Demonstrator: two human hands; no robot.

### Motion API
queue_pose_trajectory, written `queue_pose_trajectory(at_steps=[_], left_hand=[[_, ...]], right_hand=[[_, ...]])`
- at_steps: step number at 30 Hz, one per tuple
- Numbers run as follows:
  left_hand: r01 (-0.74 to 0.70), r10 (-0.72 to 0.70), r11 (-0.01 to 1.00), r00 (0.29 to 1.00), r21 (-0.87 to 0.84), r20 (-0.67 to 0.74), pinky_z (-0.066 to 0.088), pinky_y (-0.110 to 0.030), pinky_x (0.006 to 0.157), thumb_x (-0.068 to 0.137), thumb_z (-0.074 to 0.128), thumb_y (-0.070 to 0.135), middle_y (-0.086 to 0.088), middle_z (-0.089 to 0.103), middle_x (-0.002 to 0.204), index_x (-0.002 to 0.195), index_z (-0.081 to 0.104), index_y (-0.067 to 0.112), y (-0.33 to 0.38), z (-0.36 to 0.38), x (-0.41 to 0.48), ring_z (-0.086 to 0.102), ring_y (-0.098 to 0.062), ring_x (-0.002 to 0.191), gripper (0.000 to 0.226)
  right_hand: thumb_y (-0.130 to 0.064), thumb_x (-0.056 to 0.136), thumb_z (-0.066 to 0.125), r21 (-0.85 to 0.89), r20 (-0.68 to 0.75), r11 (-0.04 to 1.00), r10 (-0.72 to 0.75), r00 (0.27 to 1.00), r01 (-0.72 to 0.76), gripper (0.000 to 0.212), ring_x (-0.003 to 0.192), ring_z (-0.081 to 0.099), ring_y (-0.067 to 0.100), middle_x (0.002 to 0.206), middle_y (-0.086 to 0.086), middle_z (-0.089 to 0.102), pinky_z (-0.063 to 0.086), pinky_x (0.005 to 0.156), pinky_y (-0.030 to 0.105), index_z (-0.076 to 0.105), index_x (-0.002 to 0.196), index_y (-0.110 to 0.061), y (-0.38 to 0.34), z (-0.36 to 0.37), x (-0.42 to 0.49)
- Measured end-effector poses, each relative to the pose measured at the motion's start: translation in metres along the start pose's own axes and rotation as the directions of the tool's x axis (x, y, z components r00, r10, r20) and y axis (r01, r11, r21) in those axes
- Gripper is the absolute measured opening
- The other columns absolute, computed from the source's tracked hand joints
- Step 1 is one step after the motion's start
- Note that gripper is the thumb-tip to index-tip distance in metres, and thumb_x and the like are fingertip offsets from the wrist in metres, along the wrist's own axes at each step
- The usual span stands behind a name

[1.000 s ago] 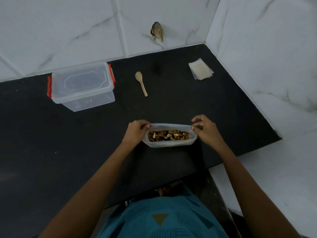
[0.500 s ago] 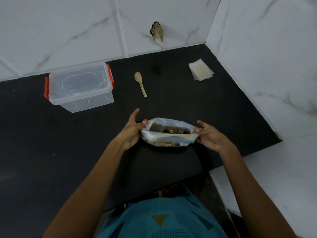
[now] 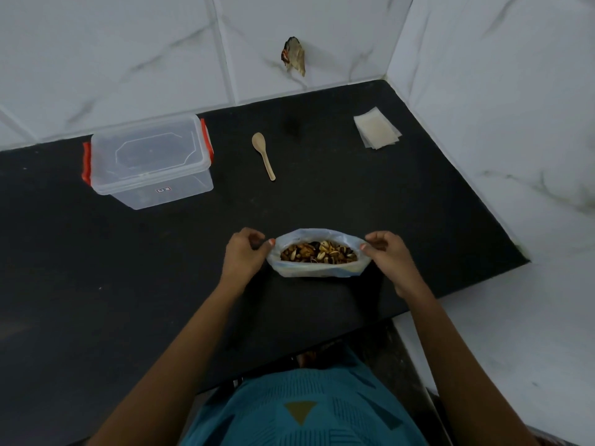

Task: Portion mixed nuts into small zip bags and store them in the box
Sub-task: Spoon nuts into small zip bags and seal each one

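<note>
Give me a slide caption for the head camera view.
Left hand and right hand hold a nut bag open; spoon and box beyond.

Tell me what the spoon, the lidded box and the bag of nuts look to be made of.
Small pale spoon: probably wood or bamboo, matte tan, no shine.
Clear lidded box with red clips: rigid transparent plastic, glossy; the black counter shows through it.
Open bag of mixed nuts: thin soft plastic film, milky and wrinkled where it's pinched at both ends.

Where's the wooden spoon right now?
In the head view the wooden spoon lies on the black counter, right of the clear box and left of the small bags.
</note>
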State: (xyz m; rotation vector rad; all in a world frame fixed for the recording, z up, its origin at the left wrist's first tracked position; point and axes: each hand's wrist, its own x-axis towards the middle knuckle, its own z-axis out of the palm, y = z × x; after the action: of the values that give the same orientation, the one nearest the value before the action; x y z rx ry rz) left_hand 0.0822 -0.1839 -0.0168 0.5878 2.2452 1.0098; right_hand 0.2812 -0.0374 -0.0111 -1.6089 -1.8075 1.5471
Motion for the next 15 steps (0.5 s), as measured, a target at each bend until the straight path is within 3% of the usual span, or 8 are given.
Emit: queue_pose_trajectory(at_steps=[2,4,6,9,15], left_hand=[[0.080,-0.079,0.996,0.996,-0.042,0.040,0.049,-0.023,0.067,0.089,0.059,0.033,-0.002,0.059,0.090,0.089,0.055,0.015,0.001,0.001,-0.010,0.057,-0.011,0.078,0.019],[0.180,-0.166,0.977,0.979,-0.112,0.121,0.055,-0.030,0.073,0.089,0.058,0.035,-0.004,0.061,0.083,0.080,0.055,0.018,0.002,0.003,-0.015,0.061,-0.014,0.073,0.020],[0.281,-0.247,0.934,0.954,-0.220,0.170,0.056,-0.028,0.073,0.089,0.060,0.029,-0.008,0.064,0.087,0.086,0.059,0.013,0.003,0.002,-0.016,0.064,-0.014,0.073,0.016],[0.386,-0.319,0.865,0.916,-0.321,0.242,0.054,-0.024,0.066,0.090,0.059,0.020,-0.010,0.064,0.093,0.102,0.060,0.006,0.004,0.000,-0.016,0.064,-0.014,0.076,0.019],[0.467,-0.357,0.789,0.877,-0.398,0.321,0.053,-0.026,0.068,0.093,0.053,0.013,-0.008,0.063,0.094,0.101,0.059,0.008,0.006,0.000,-0.019,0.062,-0.015,0.081,0.011]], right_hand=[[-0.020,0.086,0.063,-0.042,-0.075,0.999,0.019,0.997,-0.022,0.023,0.095,0.055,0.015,0.105,0.005,0.056,0.048,0.080,0.027,0.057,0.106,-0.011,0.001,0.002,-0.004],[-0.024,0.086,0.064,-0.017,-0.080,0.993,0.118,0.990,-0.120,0.017,0.090,0.059,0.017,0.097,0.006,0.059,0.052,0.084,0.035,0.058,0.095,-0.011,0.002,0.002,-0.009],[-0.020,0.086,0.063,0.037,-0.033,0.981,0.190,0.981,-0.189,0.010,0.081,0.061,0.016,0.088,0.007,0.060,0.054,0.079,0.031,0.060,0.087,-0.010,0.000,0.002,-0.012],[-0.013,0.086,0.063,0.142,-0.006,0.961,0.239,0.971,-0.236,0.015,0.083,0.062,0.017,0.089,0.010,0.061,0.052,0.074,0.027,0.061,0.094,-0.001,-0.002,0.001,-0.012],[-0.010,0.088,0.059,0.191,0.059,0.935,0.293,0.954,-0.299,0.011,0.089,0.061,0.017,0.094,0.010,0.062,0.050,0.074,0.027,0.062,0.095,-0.001,-0.006,-0.003,-0.017]])
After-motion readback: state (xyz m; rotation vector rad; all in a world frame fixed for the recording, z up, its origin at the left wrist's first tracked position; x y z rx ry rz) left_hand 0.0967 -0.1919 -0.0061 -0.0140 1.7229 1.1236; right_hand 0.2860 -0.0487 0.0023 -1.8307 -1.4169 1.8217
